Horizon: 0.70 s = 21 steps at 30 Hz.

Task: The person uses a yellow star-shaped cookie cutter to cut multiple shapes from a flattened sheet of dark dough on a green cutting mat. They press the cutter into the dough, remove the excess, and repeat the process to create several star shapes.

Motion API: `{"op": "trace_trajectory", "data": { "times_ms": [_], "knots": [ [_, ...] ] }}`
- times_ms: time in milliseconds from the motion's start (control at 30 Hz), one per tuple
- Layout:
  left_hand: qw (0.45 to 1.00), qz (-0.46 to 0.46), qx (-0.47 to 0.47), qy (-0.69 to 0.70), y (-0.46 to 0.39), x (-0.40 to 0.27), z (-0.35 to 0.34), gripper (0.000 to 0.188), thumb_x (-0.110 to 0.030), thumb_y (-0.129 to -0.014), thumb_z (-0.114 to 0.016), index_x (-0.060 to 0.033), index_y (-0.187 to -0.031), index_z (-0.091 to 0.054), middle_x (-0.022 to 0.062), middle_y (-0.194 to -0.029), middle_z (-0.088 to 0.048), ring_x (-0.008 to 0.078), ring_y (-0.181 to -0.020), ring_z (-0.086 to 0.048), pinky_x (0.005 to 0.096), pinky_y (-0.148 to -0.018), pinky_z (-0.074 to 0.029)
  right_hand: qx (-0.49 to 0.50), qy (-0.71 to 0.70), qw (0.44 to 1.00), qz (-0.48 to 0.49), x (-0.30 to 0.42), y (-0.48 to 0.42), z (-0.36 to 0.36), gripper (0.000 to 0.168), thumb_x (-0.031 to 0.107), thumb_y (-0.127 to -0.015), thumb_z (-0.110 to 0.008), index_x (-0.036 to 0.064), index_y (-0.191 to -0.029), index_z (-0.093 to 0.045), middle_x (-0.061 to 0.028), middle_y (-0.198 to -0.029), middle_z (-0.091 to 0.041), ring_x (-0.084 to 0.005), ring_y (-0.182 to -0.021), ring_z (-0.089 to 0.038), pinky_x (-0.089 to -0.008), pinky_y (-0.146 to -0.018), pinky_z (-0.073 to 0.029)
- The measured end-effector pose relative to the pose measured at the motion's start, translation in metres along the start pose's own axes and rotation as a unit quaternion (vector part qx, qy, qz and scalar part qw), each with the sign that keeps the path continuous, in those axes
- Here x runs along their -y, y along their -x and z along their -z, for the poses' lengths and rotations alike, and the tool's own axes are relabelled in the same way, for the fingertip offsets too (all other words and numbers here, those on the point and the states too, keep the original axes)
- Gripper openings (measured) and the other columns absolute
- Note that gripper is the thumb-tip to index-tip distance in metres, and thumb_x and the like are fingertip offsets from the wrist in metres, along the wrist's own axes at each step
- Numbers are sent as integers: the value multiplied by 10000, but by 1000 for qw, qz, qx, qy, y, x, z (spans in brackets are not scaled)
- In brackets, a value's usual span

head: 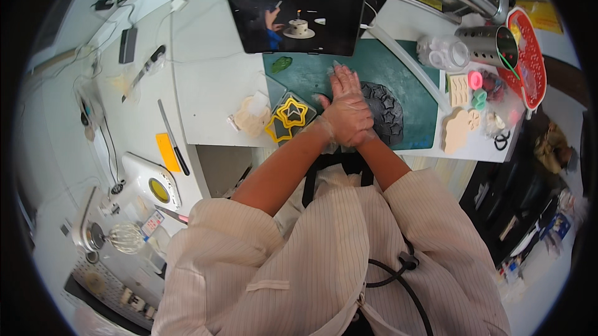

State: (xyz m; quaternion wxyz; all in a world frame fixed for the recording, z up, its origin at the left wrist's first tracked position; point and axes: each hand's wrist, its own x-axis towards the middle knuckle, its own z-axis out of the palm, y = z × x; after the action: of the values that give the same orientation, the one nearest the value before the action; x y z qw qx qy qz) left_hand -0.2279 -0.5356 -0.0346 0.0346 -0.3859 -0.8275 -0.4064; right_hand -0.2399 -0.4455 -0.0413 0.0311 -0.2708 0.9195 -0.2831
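Both my hands wear thin clear plastic gloves. My right hand (343, 81) lies palm down over the green cutting mat (416, 126), fingers stretched out and thumb apart; whatever is under the palm is hidden. Across its back my left hand (348, 119) is wrapped, fingers curled over the right edge. Just right of them is a flat black dough-like sheet (385, 114) with several star outlines cut in it. Yellow star-shaped cutters (292, 114) sit to the left, at a clear plastic box. A dark green flattened piece (281, 64) lies at the mat's upper left.
A tablet (296, 18) stands behind the mat, showing a small cake. To the right are a clear jar (444, 52), a perforated metal holder (490, 44), a red basket (532, 65) and beige molds (455, 130). A knife (173, 137) and a white scale (152, 179) lie left.
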Motion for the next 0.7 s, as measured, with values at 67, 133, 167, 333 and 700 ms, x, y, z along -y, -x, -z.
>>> {"op": "trace_trajectory", "data": {
  "times_ms": [67,133,167,333,700],
  "knots": [
    [999,26,1,-42,6,-7,-1,263,-335,-734,-647,-85,-805,-693,89,-899,-678,304,-964,-650,441,-937,-477,-18,13,999,30,11,-1,7,572,311,-962,-641,-37,-1401,-522,-212,-1548,-433,-352,-1503,-337,-518,-1273,-196],
    [997,47,-11,-56,6,-14,6,271,-316,-787,-638,-77,-900,-700,101,-997,-672,320,-1033,-631,452,-963,-471,-31,19,999,27,15,0,4,557,282,-984,-620,8,-1449,-479,-177,-1565,-421,-334,-1499,-344,-509,-1271,-209],
    [997,53,-15,-59,4,-17,9,278,-307,-813,-634,-73,-947,-703,107,-1046,-670,328,-1068,-622,457,-977,-468,-33,20,999,11,13,2,-5,561,269,-1007,-590,53,-1501,-434,-139,-1593,-401,-317,-1505,-338,-491,-1274,-207],
    [973,160,-135,-98,31,-79,16,311,-233,-905,-635,-59,-1157,-687,128,-1230,-645,347,-1172,-591,471,-1017,-457,-11,51,997,56,-1,4,-4,456,263,-921,-633,-1,-1288,-573,-197,-1391,-551,-366,-1386,-458,-531,-1229,-270],
    [864,441,-217,-106,154,-176,-39,240,-114,-881,-634,-39,-1099,-700,168,-1075,-687,386,-1001,-643,501,-895,-510,-160,-226,950,-144,-12,20,37,282,161,-988,-604,12,-1227,-605,-188,-1101,-681,-332,-1017,-664,-420,-903,-523]
  ]
}}
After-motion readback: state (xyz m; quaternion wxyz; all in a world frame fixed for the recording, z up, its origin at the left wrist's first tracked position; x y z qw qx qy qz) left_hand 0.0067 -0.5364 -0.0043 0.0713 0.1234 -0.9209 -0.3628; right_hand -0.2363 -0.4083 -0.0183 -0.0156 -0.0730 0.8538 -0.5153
